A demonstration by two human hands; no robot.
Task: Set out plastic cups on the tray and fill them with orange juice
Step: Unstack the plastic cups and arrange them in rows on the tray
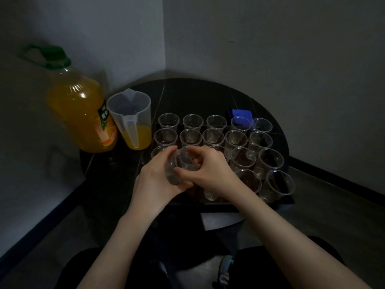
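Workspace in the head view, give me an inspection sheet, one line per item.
Surface: dark round table in a wall corner.
Job's things: clear empty cups in rows on the tray; juice bottle, green cap on; pitcher with a little juice at the bottom.
Clutter: blue object behind the cups.
Hands: left hand and right hand together grip stacked cups.
Cables: nothing seen.
Surroundings: grey walls, dark baseboard, dim light.

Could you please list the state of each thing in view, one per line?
juice bottle: upright, capped, mostly full.
pitcher: upright, little juice at bottom.
cups on tray: upright, empty.
held cups: tilted, gripped by left hand and right hand.
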